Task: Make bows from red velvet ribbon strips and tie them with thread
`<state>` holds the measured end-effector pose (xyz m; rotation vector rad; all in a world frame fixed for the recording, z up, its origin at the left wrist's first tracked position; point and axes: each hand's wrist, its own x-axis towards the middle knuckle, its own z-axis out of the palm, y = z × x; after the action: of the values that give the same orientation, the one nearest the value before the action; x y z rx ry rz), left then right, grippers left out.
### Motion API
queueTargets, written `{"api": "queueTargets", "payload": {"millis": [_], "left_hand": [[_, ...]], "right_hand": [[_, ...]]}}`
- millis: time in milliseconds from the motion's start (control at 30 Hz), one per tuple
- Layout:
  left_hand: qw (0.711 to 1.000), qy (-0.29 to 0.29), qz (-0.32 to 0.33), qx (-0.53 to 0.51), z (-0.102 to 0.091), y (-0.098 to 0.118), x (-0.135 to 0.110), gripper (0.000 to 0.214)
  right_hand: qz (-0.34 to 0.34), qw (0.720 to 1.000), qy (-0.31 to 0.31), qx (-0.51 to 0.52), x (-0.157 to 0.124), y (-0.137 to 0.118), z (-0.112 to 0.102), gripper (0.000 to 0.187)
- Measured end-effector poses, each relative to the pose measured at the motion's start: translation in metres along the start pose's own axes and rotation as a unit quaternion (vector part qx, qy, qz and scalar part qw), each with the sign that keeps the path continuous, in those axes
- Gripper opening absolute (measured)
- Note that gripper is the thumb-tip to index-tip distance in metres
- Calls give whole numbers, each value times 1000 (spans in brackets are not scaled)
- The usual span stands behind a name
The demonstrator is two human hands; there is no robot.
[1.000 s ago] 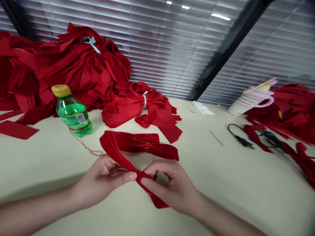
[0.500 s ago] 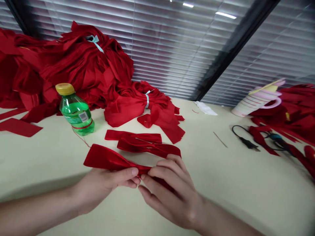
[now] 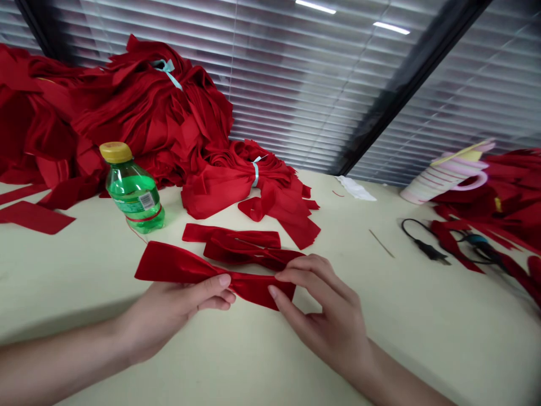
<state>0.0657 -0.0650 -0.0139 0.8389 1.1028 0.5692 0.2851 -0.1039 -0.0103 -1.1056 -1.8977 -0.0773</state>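
A red velvet bow point(image 3: 177, 264), gathered at its middle, is held up over the table. My left hand point(image 3: 181, 307) pinches it near the gathered middle, thumb on top and fingers underneath. At the right end of the bow, the thumb and index finger of my right hand point(image 3: 325, 310) are closed on the fabric. Just behind it on the table lie another red bow point(image 3: 232, 251) and a flat red ribbon piece point(image 3: 203, 232). A thin needle-like stick point(image 3: 249, 242) rests across these.
A green drink bottle point(image 3: 137, 197) with red thread round it stands at left. Behind are piled red fabric strips point(image 3: 147, 113) and a tied bundle point(image 3: 236, 175). To the right are a plug with cable point(image 3: 429, 251), a mug point(image 3: 439, 177), white tissue point(image 3: 355, 188) and a thin stick point(image 3: 381, 243).
My right hand has slid right along the bow from its middle to its right end, uncovering the right loop. The left hand keeps its pinch, slightly higher and further left.
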Motion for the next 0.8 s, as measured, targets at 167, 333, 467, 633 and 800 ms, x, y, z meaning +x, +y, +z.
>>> {"api": "queueTargets", "payload": {"millis": [167, 333, 467, 633, 800], "left_hand": [[1000, -10, 14, -26, 3, 3, 0, 34], [997, -5, 73, -14, 6, 6, -3, 32], [993, -11, 117, 30, 7, 7, -4, 33], [985, -11, 158, 73, 8, 6, -4, 35], [975, -22, 196, 101, 8, 0, -1, 36]], "right_hand": [[-10, 1000, -4, 5, 3, 0, 0, 15], [-3, 999, -43, 11, 3, 0, -1, 17], [53, 993, -103, 15, -1, 4, 1, 12], [51, 993, -102, -8, -4, 4, 6, 11], [-81, 988, -108, -79, 3, 7, 7, 18]]}}
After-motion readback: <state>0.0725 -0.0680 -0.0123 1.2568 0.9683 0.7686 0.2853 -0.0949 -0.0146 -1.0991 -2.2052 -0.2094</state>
